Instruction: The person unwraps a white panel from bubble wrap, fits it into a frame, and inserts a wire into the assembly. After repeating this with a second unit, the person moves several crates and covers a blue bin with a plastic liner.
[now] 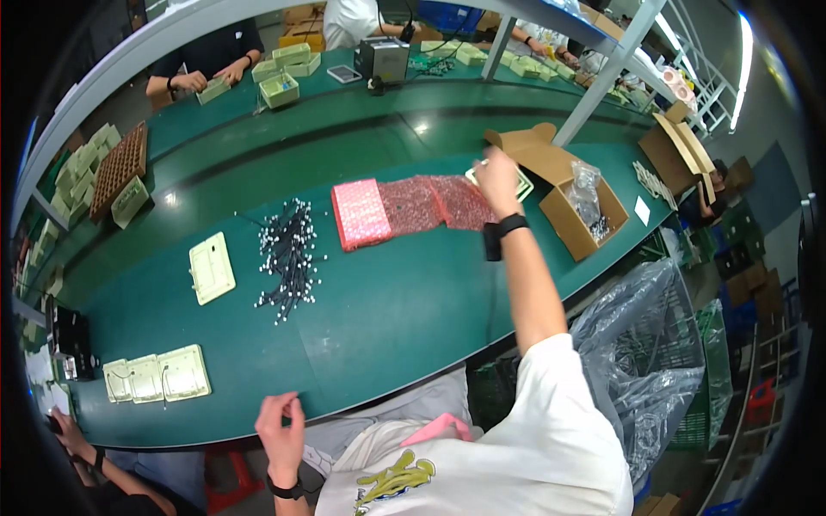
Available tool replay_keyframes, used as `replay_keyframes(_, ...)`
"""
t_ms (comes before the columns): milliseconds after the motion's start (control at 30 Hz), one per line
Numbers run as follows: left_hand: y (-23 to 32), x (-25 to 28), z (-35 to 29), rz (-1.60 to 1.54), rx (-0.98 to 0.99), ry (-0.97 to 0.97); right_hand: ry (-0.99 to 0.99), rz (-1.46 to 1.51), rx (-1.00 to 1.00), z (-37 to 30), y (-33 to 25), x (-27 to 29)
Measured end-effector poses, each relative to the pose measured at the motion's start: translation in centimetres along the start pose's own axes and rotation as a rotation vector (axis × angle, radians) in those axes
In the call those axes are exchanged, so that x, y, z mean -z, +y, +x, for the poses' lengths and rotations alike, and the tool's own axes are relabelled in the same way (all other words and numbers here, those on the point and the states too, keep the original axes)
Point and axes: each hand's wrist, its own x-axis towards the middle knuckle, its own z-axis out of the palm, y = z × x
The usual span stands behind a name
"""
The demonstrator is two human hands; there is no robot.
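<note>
My right hand (497, 182) reaches far across the table, closed at a pale green plastic panel (524, 184) beside the open cardboard box (575, 236). Motion softens its fingertips, and the hand covers part of that panel. Left of it stretches a strip of red bubble wrap (413, 205), with a wrapped pink bundle (360, 213) at its left end. My left hand (282, 430) hovers at the table's near edge, fingers loosely bent and apart, holding nothing. A pile of short black cables with white ends (290, 258) lies mid-table. Another pale green panel (212, 268) rests left of the pile.
Several pale green covers (159, 375) with thin wires lie in a row at the near left. A grey post (607, 77) rises behind the box. Plastic-lined crates (654, 344) stand at my right. A co-worker's hand (73, 437) is at the lower left; others work across the table.
</note>
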Motion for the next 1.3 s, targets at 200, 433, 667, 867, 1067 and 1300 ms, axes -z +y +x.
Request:
replay_keyframes(200,0.7,-3.7,-0.6,0.043,0.019,-0.096,-0.320,-0.025,-0.125,0.2,10.0,-4.5)
replay_keyframes(433,1.8,-2.1,-3.6,0.116,0.131,-0.005,-0.308,-0.076,0.076,-0.4,5.5,-4.7)
replay_keyframes(667,2.6,-2.8,-1.8,-0.451,0.322,-0.318,0.041,0.370,0.094,-6.1,-1.8,10.7)
replay_keyframes(867,3.4,-3.8,1.9,-1.462,0.670,-0.266,-0.027,0.603,0.639,-23.5,-17.7,13.2)
replay_keyframes(1067,2.1,-3.4,2.2,-1.785,0.725,-0.238,-0.427,0.894,0.922,-33.4,-20.1,12.0)
replay_keyframes(1300,-0.4,-3.0,1.9,-1.615,0.761,-0.296,-0.361,0.872,0.315,-31.7,-15.9,12.9)
